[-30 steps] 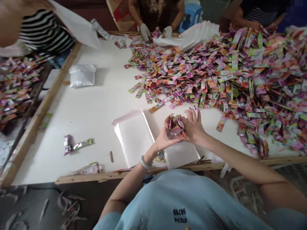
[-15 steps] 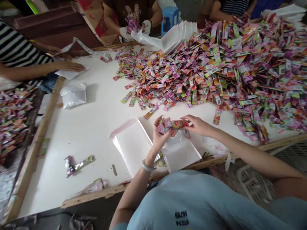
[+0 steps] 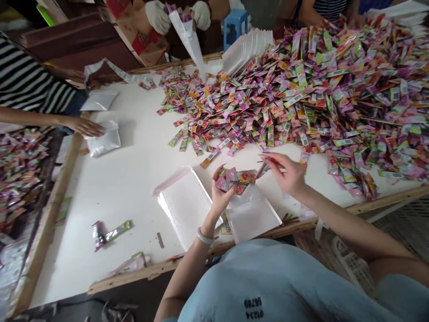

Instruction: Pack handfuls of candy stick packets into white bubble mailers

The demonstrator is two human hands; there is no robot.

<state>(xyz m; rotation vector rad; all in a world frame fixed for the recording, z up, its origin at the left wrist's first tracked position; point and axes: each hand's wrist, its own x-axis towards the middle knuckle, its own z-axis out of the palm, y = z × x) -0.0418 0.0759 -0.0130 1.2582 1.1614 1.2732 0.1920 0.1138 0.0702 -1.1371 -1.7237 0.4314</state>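
Note:
My left hand (image 3: 221,191) is wrapped round a small bunch of pink and orange sachets (image 3: 241,177) above the table's near side. Just right of it, my right hand (image 3: 284,172) pinches a single sachet (image 3: 262,169) by its upper part. Under the hands lies a white mailer bag (image 3: 256,217), its top end partly hidden by the bunch. A stack of padded white mailers (image 3: 187,201) rests to the left of my left wrist. Beyond both hands spreads a big heap of colourful sachets (image 3: 268,98).
Two filled white bags (image 3: 104,139) sit at the table's left, with a co-worker's hand (image 3: 85,126) on the nearer one. Across the table, gloved hands (image 3: 201,15) hold a white bag with sachets. Loose sachets (image 3: 98,235) lie near the front left.
My right hand has moved away from the bunch, to the right and slightly up, with one sachet. The co-worker's left-side hand moved to the nearer bag; the gloved hands raised a white bag.

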